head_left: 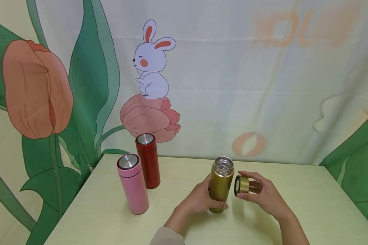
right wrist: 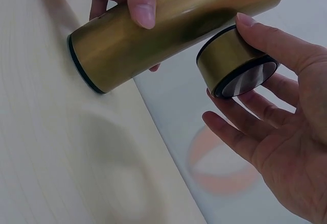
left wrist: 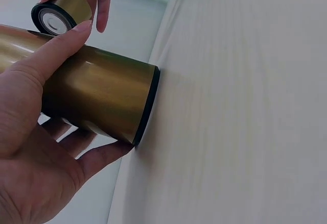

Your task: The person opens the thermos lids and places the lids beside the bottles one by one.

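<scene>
A person's left hand [head_left: 200, 197] gripped an uncapped gold flask [head_left: 219, 185] right of centre in the lower half of the frame, while the right hand [head_left: 266, 194] pinched a matching lid [head_left: 244, 184], turned sideways, just beside it. Lidded pink [head_left: 134, 189] and red [head_left: 149, 165] flasks stood left of centre on the counter [head_left: 95, 217], before a rabbit-printed cloth [head_left: 208, 85]
</scene>
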`<action>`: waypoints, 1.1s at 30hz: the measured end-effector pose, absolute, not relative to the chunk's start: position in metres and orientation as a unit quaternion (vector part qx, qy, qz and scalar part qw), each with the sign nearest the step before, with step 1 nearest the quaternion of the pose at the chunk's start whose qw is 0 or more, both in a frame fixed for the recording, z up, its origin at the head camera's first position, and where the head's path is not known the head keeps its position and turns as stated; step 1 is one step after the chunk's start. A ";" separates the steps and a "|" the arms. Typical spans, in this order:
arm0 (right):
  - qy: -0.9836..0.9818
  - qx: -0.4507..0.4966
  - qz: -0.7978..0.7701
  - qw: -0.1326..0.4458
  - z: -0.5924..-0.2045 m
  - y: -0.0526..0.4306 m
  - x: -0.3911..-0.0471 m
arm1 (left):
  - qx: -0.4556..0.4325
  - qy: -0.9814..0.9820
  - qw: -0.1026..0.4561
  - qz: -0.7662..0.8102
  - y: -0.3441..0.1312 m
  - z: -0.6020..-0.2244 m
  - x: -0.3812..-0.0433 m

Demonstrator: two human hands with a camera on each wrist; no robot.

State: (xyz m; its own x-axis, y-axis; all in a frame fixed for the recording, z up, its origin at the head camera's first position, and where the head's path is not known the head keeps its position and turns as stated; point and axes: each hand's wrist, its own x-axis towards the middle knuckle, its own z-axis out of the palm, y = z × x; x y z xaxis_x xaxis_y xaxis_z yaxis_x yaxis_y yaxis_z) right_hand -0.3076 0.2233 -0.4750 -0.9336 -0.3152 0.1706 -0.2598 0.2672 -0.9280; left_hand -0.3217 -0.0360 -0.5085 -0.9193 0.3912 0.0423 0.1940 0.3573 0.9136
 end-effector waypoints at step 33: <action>0.808 -0.083 -0.582 -0.040 -0.478 0.215 -0.331 | 0.120 0.850 -0.020 0.513 -0.027 -0.473 -0.350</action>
State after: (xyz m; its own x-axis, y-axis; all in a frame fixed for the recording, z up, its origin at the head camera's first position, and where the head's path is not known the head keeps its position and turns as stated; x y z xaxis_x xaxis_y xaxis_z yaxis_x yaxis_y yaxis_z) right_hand -0.3311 0.2152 -0.4775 -0.9832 -0.0873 0.1606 -0.1800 0.3099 -0.9336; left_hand -0.3501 -0.0269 -0.4734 -0.9704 0.1836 0.1570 0.2245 0.4458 0.8665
